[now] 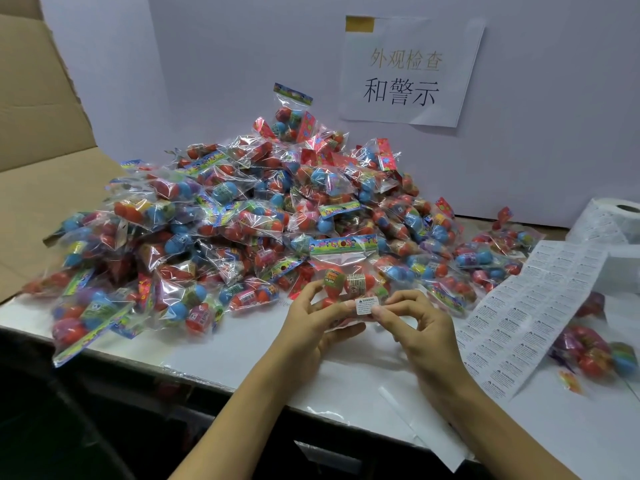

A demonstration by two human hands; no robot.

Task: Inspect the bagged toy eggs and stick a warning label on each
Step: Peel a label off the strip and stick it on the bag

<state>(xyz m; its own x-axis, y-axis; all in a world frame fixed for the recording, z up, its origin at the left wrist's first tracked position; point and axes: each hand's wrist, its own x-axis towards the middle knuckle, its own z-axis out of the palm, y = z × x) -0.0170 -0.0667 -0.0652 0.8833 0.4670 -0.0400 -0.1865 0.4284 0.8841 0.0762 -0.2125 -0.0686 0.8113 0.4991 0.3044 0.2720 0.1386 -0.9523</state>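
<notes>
Both hands are curled in over the surface's [346, 386] near edge. Left hand [311, 320] cups a crinkly clear bag [349, 282] of toy eggs from below, fingers wrapped round it. Right hand [412, 320] pinches a small white rectangular label [365, 305] against the bag's lower end. Behind sits a huge shiny pile [242, 220] of the same bags, too many to count. One label sheet [526, 317] trails off one roll [609, 220] at the right edge.
</notes>
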